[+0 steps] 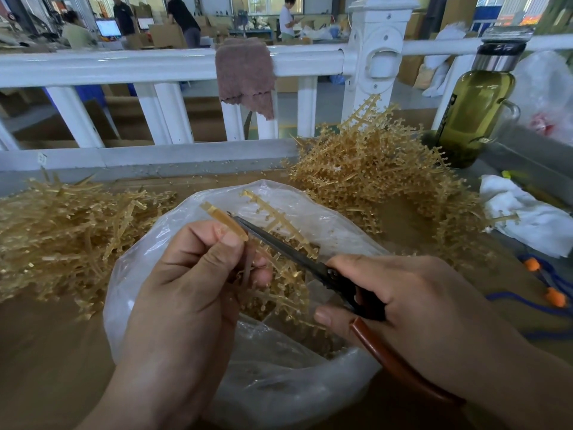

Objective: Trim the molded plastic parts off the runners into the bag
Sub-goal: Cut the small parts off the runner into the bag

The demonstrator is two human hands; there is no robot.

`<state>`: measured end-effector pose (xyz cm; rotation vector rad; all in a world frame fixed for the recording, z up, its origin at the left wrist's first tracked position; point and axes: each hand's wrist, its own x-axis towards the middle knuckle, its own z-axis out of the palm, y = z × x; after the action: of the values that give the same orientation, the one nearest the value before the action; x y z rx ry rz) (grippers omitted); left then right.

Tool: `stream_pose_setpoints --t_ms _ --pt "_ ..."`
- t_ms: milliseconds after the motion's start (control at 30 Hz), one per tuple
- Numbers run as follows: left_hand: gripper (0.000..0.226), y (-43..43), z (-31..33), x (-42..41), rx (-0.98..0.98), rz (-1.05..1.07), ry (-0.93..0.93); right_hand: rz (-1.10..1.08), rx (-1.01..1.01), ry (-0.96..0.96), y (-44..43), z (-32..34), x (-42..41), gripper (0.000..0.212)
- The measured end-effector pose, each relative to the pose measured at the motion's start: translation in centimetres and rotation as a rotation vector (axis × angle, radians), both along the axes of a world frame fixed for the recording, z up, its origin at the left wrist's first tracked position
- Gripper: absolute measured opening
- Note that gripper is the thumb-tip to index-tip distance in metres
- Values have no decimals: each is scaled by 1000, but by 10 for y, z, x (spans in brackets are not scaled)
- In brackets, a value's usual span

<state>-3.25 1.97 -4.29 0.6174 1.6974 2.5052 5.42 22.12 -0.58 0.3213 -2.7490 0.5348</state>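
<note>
Left hand: the left hand [198, 274] is curled tight, with thumb and forefinger pinching the flat stem of a translucent amber plastic runner with toothed side branches [276, 220]. It tips the runner up and away, I'd say so the branches face the blades.
Right hand: the right hand [403, 293] is wrapped around the handles of black-bladed scissors with reddish-brown grips [279, 245], with the tips aimed in beside the stem. The blades look near together, though how far apart they are I cannot tell.
Where the work sits: the runner hangs right over the mouth of the crinkled clear plastic bag [124, 283]. That looks deliberate, so whatever is snipped drops straight in. More amber pieces already lie inside.
Right pile: a bristly heap of amber runners still carrying their parts [387, 175] sits well within the scissor hand's reach, presumably as the supply.
Left pile: there is a flatter heap of bare amber sticks [62, 225] here, which looks like the discard side.
Table: a brown worktop [46, 352] lies under it all.
Out of the way: a tall olive-green glass bottle [474, 107] and a crumpled white cloth [527, 218] stand at the far right, apart from the cutting.
</note>
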Motion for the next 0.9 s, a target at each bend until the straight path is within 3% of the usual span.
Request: stream_pose_setpoints --t_ms 300,433,600,900 --pt "24 0 1 0 -26 14 7 22 -20 -5 -2 5 1 27" --pt "26 0 3 1 -20 8 -4 8 -12 -46 -1 6 2 35" --pt "11 3 5 4 17 29 -49 1 6 -57 0 6 1 32" --pt "10 8 10 10 89 67 -178 36 -88 -84 3 -4 -4 31"
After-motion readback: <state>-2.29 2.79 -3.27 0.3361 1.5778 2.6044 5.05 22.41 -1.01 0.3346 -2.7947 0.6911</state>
